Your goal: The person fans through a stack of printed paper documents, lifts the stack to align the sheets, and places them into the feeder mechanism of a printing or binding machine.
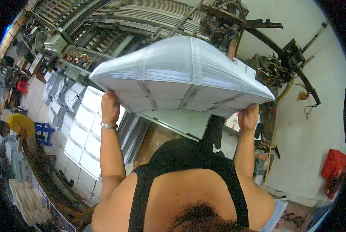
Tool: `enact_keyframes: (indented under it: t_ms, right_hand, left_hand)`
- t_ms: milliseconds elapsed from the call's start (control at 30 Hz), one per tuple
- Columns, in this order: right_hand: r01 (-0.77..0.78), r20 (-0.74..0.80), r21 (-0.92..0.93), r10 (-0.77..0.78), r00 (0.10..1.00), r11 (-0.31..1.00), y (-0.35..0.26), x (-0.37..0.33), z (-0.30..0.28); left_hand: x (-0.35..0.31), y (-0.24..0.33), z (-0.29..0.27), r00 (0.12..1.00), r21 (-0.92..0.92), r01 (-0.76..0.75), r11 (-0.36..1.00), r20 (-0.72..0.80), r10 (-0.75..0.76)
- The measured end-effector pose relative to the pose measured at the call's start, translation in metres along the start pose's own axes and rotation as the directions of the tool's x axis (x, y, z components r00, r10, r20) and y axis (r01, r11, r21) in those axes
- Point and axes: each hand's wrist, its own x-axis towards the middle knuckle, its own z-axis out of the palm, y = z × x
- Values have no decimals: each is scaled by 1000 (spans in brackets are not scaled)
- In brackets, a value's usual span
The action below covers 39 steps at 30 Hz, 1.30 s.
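Observation:
A thick stack of large white printed sheets is held up in front of me, its middle bowed upward and its layered edges fanned. My left hand is closed on the stack's near left edge, with a metal band round the wrist. At the near right edge my right hand grips the same stack, fingers curled under the sheets. Grey bands and grid lines show on the near face of the paper. Part of each hand's fingers is hidden by the stack.
Beyond the stack stands a large machine with a slatted bed and a button panel. Piles of printed sheets lie on the tiled floor to the left. A person in yellow bends by a blue stool. A red bag hangs at right.

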Motion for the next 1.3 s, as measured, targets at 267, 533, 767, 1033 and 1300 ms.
enact_keyframes:
  t_ms: [267,533,767,1033,1300]
  right_hand:
    - [-47,138,130,29,990,990,-44,-8,31]
    - [-106,72,43,103,992,993,-36,0,26]
    - [-161,50,50,158,986,986,-28,15,23]
    - [-106,-115,-119,92,989,987,-29,-6,36]
    - [-125,-7,-12,125,992,992,-49,-13,40]
  left_hand:
    - [-7,35,-7,972,-805,214,553,116,-207]
    - [-3,24,-1,933,-835,338,434,234,-274]
    - [13,36,-3,936,-789,346,508,254,-243]
    - [23,52,7,938,-633,343,694,190,-291]
    - [19,57,3,949,-774,293,561,163,-271]
